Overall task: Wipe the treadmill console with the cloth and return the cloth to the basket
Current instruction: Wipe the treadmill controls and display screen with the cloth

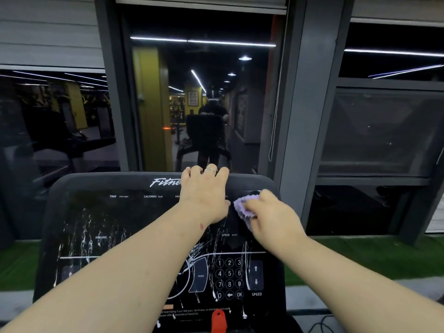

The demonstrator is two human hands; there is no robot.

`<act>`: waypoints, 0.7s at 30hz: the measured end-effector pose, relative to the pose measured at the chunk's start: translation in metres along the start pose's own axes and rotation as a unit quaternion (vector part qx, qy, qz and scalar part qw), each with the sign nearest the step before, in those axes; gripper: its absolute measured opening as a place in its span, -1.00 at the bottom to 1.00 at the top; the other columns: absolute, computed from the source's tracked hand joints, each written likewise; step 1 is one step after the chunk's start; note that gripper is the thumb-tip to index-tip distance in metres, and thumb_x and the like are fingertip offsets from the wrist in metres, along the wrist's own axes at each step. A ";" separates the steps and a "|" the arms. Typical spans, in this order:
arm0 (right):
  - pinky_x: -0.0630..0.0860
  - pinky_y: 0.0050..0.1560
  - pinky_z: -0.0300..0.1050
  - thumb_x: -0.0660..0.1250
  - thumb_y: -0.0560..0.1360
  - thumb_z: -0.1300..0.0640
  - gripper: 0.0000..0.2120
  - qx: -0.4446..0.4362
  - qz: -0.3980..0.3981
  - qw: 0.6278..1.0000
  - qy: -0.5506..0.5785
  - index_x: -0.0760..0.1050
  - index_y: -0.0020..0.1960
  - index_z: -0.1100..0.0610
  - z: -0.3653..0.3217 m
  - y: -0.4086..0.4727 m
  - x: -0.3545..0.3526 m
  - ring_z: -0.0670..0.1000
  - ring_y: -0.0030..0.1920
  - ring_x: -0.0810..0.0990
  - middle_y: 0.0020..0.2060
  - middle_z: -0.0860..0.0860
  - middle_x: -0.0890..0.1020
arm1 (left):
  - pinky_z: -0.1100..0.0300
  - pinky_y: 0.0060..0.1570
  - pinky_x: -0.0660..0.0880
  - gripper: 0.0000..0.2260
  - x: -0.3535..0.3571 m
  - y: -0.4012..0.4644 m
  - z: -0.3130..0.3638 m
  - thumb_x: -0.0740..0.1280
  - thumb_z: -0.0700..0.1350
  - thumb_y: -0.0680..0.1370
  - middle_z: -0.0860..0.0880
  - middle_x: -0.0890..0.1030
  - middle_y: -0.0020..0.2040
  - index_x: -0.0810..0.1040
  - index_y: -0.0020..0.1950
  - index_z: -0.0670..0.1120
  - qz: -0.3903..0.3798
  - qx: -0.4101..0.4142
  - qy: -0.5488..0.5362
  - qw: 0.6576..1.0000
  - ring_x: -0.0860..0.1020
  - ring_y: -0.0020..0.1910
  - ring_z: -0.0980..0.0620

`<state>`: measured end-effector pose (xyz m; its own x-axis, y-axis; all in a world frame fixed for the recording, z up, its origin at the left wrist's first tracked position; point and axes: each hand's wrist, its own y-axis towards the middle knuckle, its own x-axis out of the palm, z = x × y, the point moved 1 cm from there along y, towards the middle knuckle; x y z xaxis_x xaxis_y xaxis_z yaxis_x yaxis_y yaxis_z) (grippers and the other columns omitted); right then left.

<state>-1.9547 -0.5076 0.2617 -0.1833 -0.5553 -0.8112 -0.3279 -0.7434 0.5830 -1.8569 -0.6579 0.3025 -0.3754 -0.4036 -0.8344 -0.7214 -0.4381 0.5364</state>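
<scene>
Cloth [243, 207]: soft, light, bunches up | right hand [271, 217] squeezes it on console [101, 212] top right | left hand [205, 191] hooks console top edge

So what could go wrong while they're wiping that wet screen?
The streaks of liquid run down toward the number keypad, and could seep around the buttons. The right hand wiping with the purple cloth might press a speed arrow. The left hand gripping the console top could slip if that edge is wet.
</scene>
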 end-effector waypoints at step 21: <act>0.45 -0.28 -0.10 0.21 0.57 0.05 -0.84 -0.015 -0.059 0.998 -0.023 0.56 0.05 -0.02 0.019 -0.004 -0.013 0.12 -0.21 0.54 -0.11 -0.06 0.35 | -0.23 0.47 0.13 -0.34 -0.004 0.001 0.008 0.31 0.36 0.46 0.06 0.38 0.46 0.24 0.48 0.14 -0.033 -0.010 -0.017 0.999 0.35 0.36 -0.25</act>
<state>-1.9684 -0.4904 0.2690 -0.1869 -0.4460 -0.8753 -0.3227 -0.8137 0.4835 -1.8608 -0.6503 0.3049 -0.3467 -0.3457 -0.8720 -0.7338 -0.4790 0.4817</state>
